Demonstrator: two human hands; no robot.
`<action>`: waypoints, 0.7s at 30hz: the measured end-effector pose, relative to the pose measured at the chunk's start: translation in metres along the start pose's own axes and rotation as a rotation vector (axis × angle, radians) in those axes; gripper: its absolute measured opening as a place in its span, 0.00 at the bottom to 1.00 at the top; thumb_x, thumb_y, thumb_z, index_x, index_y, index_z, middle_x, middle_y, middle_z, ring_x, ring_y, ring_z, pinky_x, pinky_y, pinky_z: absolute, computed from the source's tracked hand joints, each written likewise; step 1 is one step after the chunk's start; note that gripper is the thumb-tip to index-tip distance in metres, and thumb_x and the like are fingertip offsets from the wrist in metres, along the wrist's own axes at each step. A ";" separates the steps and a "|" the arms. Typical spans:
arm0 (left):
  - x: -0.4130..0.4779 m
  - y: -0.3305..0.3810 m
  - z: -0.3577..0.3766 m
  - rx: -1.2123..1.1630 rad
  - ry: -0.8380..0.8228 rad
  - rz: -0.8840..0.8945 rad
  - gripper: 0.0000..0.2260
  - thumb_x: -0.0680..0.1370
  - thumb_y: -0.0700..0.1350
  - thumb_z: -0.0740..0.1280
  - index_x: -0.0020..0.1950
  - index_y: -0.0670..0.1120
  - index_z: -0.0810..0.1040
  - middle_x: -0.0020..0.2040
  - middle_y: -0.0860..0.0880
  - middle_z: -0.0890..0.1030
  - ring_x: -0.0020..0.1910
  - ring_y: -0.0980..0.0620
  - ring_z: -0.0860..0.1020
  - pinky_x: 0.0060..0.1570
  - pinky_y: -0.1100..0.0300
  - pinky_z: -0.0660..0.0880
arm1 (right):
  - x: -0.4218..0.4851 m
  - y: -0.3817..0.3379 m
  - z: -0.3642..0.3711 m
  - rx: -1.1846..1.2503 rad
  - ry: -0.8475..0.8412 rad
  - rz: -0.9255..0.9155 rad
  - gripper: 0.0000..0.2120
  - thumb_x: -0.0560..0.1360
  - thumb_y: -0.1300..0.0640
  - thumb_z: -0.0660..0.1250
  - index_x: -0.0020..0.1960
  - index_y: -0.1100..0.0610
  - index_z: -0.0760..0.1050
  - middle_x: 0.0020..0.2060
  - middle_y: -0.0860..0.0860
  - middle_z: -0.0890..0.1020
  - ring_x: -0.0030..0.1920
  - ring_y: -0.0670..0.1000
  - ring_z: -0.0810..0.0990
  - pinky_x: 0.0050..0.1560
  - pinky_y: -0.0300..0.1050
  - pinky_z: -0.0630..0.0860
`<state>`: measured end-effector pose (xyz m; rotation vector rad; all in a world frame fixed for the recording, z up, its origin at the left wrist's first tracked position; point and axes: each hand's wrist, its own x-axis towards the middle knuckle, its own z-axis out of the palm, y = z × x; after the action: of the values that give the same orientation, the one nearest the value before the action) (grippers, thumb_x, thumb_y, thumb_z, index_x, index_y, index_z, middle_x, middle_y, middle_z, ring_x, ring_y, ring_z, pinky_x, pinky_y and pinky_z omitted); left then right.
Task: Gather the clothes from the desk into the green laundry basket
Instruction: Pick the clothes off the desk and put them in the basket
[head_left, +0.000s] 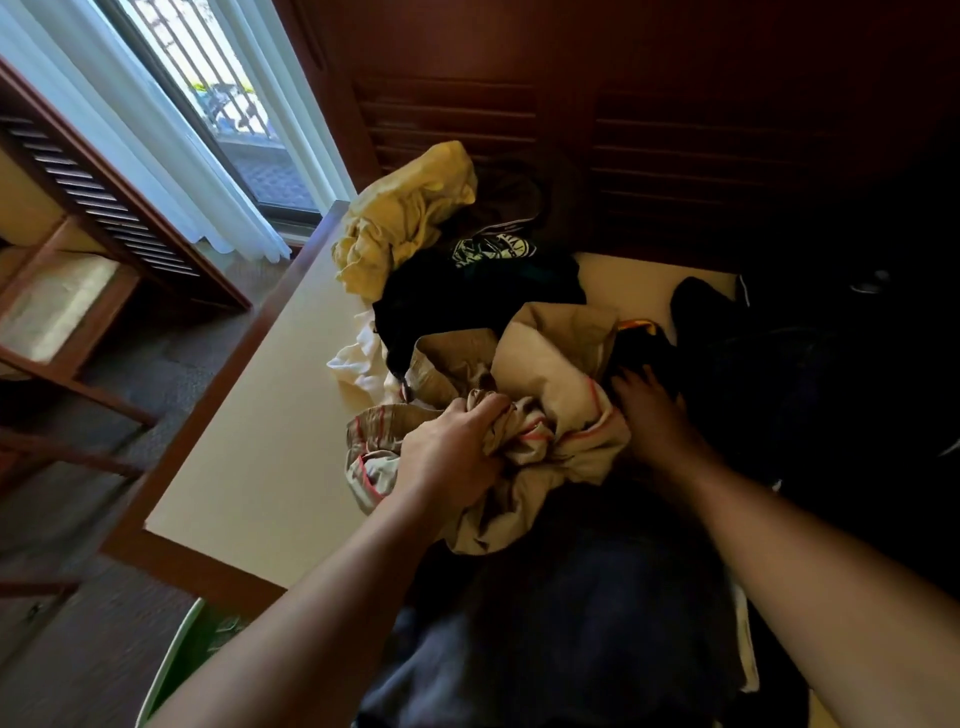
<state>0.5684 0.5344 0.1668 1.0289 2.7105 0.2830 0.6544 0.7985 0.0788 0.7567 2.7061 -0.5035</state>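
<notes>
From the head view, the clothes lie heaped on a cream-topped desk (249, 467) with a brown wooden edge. The left hand (452, 441) is clenched on a bunched beige garment (561, 395) with red stitching, fingers curled into its folds near the front of the pile. The right hand (649, 410) lies in shadow just beside that garment, its fingers stretched out flat on a dark heap of clothes (779, 374) and gripping nothing. Behind the beige garment sits a black T-shirt (478, 301) with a pale print, and beyond it a crumpled yellow garment (410, 218) at the desk's far end. A white cloth (358, 364) pokes out at the pile's left side. A dark blue garment (571, 623) hangs over the near edge between the 2 forearms. The green laundry basket (171, 670) stands on the floor at the lower left, below the desk's near corner; only part of its rim shows. A white curtain (171, 130) hangs by the window, and dark louvred doors (675, 156) stand behind the desk.
</notes>
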 end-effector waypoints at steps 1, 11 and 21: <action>-0.006 0.000 0.000 -0.019 0.047 0.006 0.29 0.74 0.53 0.72 0.72 0.65 0.64 0.57 0.51 0.78 0.50 0.43 0.82 0.40 0.54 0.76 | -0.009 -0.001 0.006 0.029 0.070 0.003 0.26 0.78 0.49 0.67 0.74 0.54 0.68 0.77 0.54 0.66 0.78 0.60 0.61 0.70 0.66 0.64; -0.079 -0.054 -0.031 -0.386 0.468 -0.100 0.22 0.75 0.46 0.71 0.67 0.59 0.75 0.56 0.52 0.81 0.50 0.47 0.81 0.45 0.47 0.81 | -0.084 -0.093 -0.047 0.898 0.464 0.077 0.30 0.79 0.31 0.55 0.59 0.54 0.78 0.53 0.54 0.83 0.53 0.52 0.81 0.56 0.53 0.78; -0.220 -0.141 -0.064 -0.478 0.736 -0.251 0.16 0.77 0.50 0.75 0.62 0.58 0.75 0.51 0.53 0.82 0.46 0.49 0.82 0.42 0.56 0.74 | -0.170 -0.285 -0.031 0.972 0.422 -0.292 0.18 0.83 0.42 0.59 0.41 0.51 0.76 0.35 0.46 0.80 0.40 0.44 0.79 0.44 0.42 0.73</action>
<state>0.6222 0.2772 0.2233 0.4894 3.0641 1.4128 0.6338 0.5079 0.2399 0.7106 2.8638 -2.0059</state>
